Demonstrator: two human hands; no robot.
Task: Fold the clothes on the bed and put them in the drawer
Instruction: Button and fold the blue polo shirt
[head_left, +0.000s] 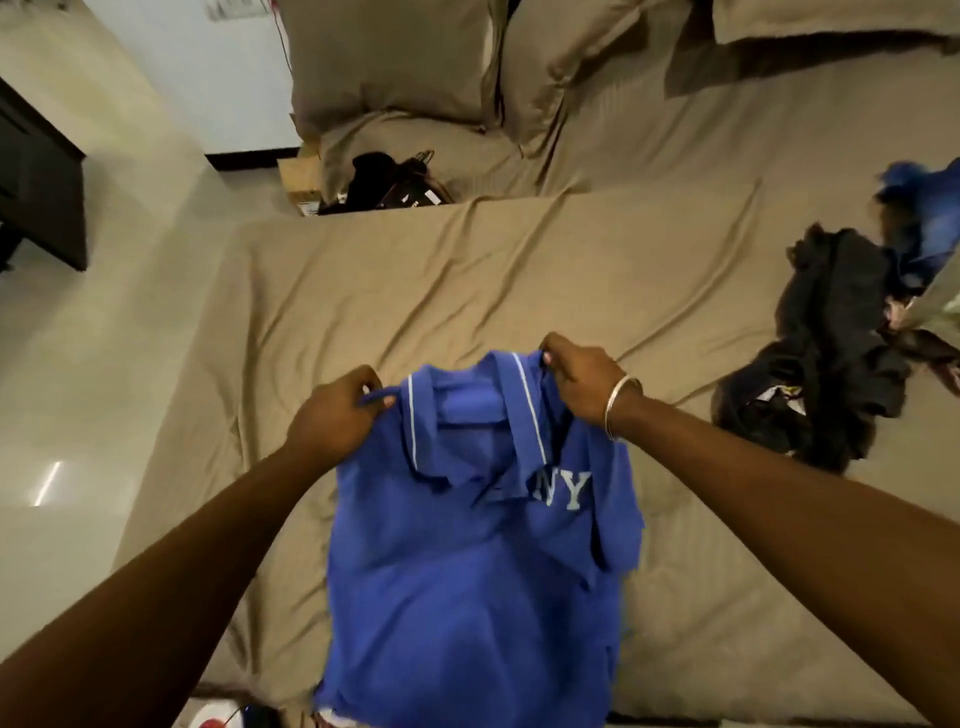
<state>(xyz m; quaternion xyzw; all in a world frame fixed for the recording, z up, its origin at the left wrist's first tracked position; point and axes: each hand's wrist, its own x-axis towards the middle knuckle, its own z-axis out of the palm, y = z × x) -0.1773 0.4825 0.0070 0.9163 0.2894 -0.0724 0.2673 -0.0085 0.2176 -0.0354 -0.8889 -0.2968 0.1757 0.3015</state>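
Both hands, left (332, 410) and right (582, 382), pinch a blue polo's (467, 571) shoulders, each grip tight, spreading it over the bed (467, 280) for folding.

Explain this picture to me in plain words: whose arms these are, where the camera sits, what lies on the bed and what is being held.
There is no machine here. A camera worn on a person's head looks down at their own arms. The left hand and the right hand each pinch a shoulder of a blue polo shirt with their fingers, holding it up over the bed, which has a tan sheet. More clothes wait at the right: a dark heap and a blue garment behind it. Pillows lie at the far end.
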